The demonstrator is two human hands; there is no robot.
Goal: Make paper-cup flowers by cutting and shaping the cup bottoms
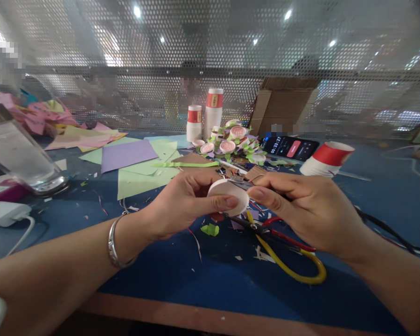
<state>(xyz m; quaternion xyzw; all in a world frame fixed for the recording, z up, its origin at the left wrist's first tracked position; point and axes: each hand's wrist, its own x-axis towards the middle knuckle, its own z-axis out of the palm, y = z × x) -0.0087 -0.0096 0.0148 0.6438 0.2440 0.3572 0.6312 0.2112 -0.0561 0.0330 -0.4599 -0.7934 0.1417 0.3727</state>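
Note:
My left hand (192, 200) is closed, its thumb pressed flat on a white paper disc (244, 201) that looks like a cup bottom. Thumb and forefinger of my right hand (297, 205) pinch a thin grey metal piece (241, 183), perhaps a blade, at the disc's upper edge; its far end is hard to make out. Below my right hand lie scissors with a yellow handle (283, 269) and a tool with red handles (290, 239), partly covering each other. A curled green paper scrap (210, 229) rests on the blue table (154, 284) just below the disc.
Behind my hands is a heap of small decorated cup bottoms (227, 147) beside stacked paper cups (213, 116). A tilted cup (327, 159) and a phone (290, 147) are at right. Coloured paper sheets (129, 155), a glass mug (24, 154) and a white charger (7, 213) lie left.

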